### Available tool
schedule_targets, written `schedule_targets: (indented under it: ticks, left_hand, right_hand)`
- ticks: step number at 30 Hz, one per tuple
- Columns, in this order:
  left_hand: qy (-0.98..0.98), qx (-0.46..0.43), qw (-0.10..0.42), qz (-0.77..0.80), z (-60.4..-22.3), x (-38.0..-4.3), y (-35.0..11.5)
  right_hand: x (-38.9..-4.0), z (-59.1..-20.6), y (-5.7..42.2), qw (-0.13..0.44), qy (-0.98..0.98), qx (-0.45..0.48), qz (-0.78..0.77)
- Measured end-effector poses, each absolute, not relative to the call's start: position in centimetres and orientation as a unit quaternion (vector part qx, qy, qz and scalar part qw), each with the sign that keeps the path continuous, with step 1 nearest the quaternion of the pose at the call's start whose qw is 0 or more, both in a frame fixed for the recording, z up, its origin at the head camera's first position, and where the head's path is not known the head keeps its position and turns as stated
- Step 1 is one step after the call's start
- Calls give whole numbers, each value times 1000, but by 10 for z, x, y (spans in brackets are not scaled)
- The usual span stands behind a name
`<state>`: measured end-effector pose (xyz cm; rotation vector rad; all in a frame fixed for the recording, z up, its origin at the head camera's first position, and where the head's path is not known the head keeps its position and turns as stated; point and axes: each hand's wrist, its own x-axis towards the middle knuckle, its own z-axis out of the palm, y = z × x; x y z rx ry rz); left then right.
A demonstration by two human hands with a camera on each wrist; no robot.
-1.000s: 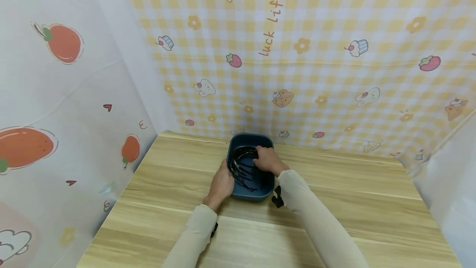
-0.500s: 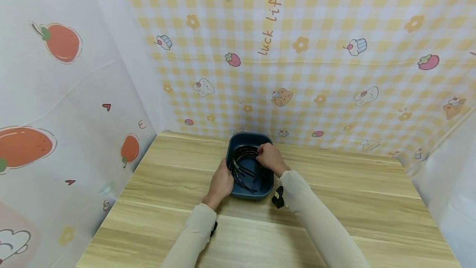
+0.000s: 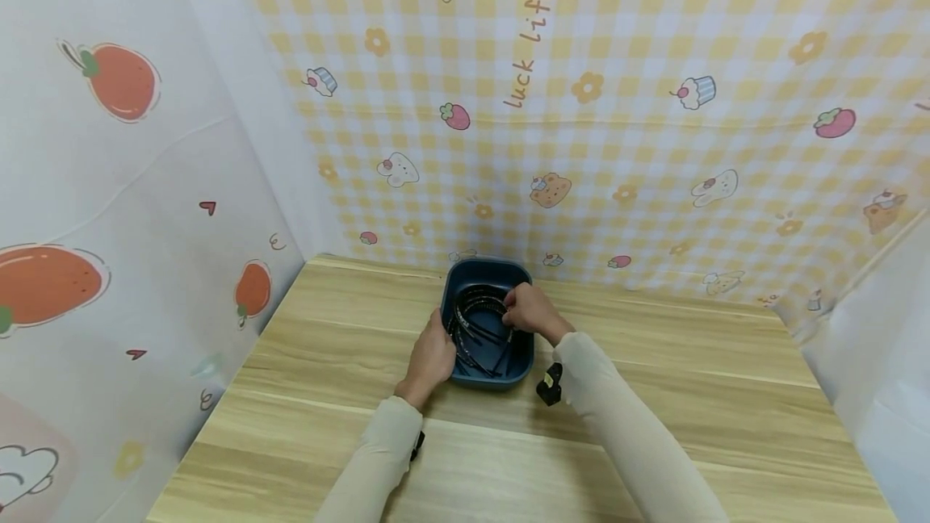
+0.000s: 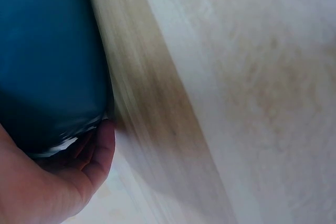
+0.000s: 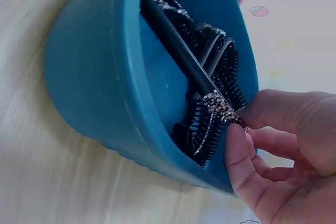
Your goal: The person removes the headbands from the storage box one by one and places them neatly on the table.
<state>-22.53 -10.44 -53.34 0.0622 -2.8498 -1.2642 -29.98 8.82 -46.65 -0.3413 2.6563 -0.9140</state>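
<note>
A blue plastic bin (image 3: 490, 383) stands on the table near the back wall. Several black headbands with comb teeth and sparkling stones (image 5: 226, 72) lie nested inside it. My left hand (image 3: 432, 355) grips the bin's left side; in the left wrist view its fingers (image 4: 100, 153) curl against the outer wall. Over the bin's right part, my right hand (image 3: 536, 313) pinches one black headband (image 5: 181, 51) by its stone-covered part between thumb and fingertips. The held headband slants across the others within the bin. Its far end is hidden by the bin's rim.
The wood-grain table (image 3: 676, 394) stretches out on both sides of the bin. A yellow checked cloth wall (image 3: 654, 160) rises right behind it. White printed sheeting (image 3: 182, 184) hangs at the left, and more white sheeting is at the right.
My right hand has shifted slightly right, drawing one headband a little away from the others. The left hand and the bin have stayed in place.
</note>
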Motion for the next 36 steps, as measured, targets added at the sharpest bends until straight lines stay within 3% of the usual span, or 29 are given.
schedule_targets:
  ticks: [12,36]
  left_hand:
    - [-915,19,15,-404,-534,-226,-107]
    - [-912,21,22,-410,-536,-226,-105]
  right_hand:
    - [-297,-466,96,161,886,-77,-428]
    - [-303,-479,118,52,896,-53,-438]
